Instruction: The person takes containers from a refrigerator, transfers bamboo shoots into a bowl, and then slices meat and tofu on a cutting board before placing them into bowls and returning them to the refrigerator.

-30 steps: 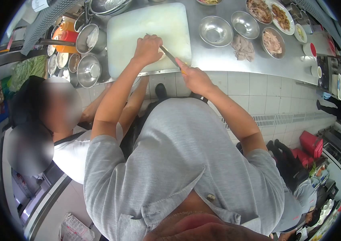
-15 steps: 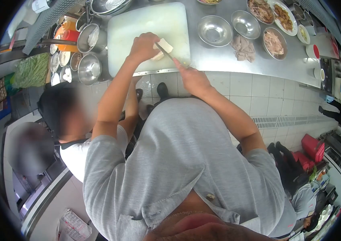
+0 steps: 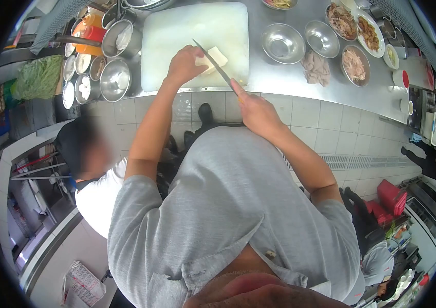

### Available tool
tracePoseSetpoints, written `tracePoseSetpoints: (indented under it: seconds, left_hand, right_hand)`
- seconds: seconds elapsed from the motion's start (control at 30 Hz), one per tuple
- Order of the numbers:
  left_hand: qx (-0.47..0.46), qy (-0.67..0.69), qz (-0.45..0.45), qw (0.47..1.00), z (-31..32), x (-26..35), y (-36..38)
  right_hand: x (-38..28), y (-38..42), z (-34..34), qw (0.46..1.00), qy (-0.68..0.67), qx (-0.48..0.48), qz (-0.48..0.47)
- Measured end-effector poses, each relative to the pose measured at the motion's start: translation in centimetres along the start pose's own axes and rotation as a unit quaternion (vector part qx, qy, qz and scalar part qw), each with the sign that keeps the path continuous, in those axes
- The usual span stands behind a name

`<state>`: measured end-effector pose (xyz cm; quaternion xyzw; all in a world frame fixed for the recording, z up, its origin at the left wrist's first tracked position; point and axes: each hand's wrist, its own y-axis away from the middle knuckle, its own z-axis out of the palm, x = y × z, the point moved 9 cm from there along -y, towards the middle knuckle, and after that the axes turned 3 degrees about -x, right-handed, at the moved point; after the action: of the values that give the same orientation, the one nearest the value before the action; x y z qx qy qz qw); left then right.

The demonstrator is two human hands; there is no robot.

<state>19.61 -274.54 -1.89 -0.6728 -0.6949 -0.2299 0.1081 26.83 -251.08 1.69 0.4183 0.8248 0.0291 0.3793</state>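
A pale, smooth block that looks like tofu point(image 3: 219, 56) lies on the white cutting board point(image 3: 164, 28), near its front edge. My left hand point(image 3: 183, 65) bends over the block's left side, its fingertips closed against it. With my right hand point(image 3: 260, 110), I grip a knife point(image 3: 222, 73) by its handle, in front of the board. The long blade slants up and left across the block, its tip beyond the block near the left fingers. Part of the block is hidden under the blade and fingers.
Two steel bowls point(image 3: 283, 43) and a crumpled cloth point(image 3: 316, 69) are right of the board, with a bowl of pale meat point(image 3: 355, 65) beyond. Steel pots point(image 3: 115, 80) and sauce bottles point(image 3: 92, 35) crowd the left. A person in white point(image 3: 97, 200) is close at my left.
The knife now shows more blade, its tip up past the block instead of down at it. My left fingers are less bunched over the block. The whole view has shifted slightly.
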Motion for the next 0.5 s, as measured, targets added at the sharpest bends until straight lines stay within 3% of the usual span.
tracePoseSetpoints:
  seconds: [0.17, 0.5]
  left_hand:
    - [0.003, 0.007, 0.005, 1.0, 0.3, -0.3, -0.1]
    - [-0.001, -0.019, 0.011, 1.0, 0.5, -0.6, -0.3]
  right_hand:
    - [-0.4, 0.0, 0.0, 0.999, 0.026, -0.034, 0.031]
    - [0.2, -3.0, 3.1, 0.998, 0.057, -0.024, 0.006]
